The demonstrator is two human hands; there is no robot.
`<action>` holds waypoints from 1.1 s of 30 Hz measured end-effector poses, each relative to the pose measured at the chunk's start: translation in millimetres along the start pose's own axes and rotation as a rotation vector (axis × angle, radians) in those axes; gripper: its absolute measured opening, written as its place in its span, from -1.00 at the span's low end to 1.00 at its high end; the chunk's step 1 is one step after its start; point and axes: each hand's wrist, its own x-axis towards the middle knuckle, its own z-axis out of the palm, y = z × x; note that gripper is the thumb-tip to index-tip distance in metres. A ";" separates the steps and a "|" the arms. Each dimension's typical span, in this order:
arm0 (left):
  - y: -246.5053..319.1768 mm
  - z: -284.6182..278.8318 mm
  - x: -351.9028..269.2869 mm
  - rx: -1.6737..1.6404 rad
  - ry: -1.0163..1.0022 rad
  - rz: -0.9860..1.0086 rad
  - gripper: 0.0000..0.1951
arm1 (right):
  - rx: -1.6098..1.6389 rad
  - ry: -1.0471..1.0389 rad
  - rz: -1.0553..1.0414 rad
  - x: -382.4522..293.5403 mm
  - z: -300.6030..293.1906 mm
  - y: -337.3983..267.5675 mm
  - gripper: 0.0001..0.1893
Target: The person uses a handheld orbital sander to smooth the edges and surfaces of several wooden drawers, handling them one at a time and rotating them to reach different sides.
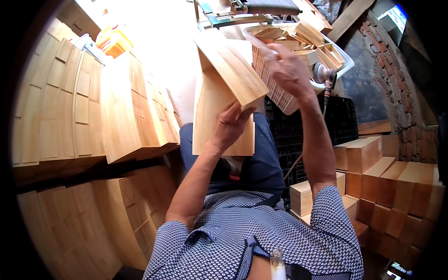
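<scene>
My left hand (232,124) grips the near lower corner of a pale wooden box (232,66), tilted with its hollow side showing. Beneath it, a flat wooden panel (213,129) rests over my knees; whether it belongs to the same box is unclear. My right hand (287,70) is blurred, with bent fingers, in front of a plastic basket (269,77) with slatted walls. Whether it holds something small cannot be made out. Small wooden boxes and strips (297,40) are heaped beyond it, and an air-hose orbital sander (323,75) hangs by the tub's rim.
Stacked wooden boxes (120,108) rise close on my left, with more boxes (66,224) behind. Further stacks (388,189) stand at right. A black plastic pallet (290,129) lies beside my knees. A belt sander (273,7) stands ahead. A lit cigarette (277,266) shows below.
</scene>
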 end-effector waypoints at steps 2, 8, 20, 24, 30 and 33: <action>7.8 -11.6 6.1 0.024 -0.027 -0.049 -0.77 | -0.145 0.091 0.105 5.4 -21.4 62.0 -0.46; -0.3 -24.8 9.1 0.071 -0.096 -0.103 -0.84 | -0.579 0.292 0.462 9.7 -54.4 249.3 -0.41; -5.8 -28.0 0.7 0.170 -0.092 -0.021 -0.77 | -0.401 0.238 0.667 54.4 -50.9 375.5 -0.01; -11.5 -16.2 1.6 0.099 -0.072 -0.008 -0.76 | -0.149 0.194 0.559 60.5 -81.3 422.3 -0.15; -18.6 -15.1 -3.9 0.089 -0.021 0.018 -0.73 | -0.194 0.306 0.289 62.7 -87.3 326.4 -0.32; -19.8 -16.0 -3.4 0.075 0.020 0.052 -0.70 | 0.166 0.147 0.005 45.1 -118.5 184.6 -0.54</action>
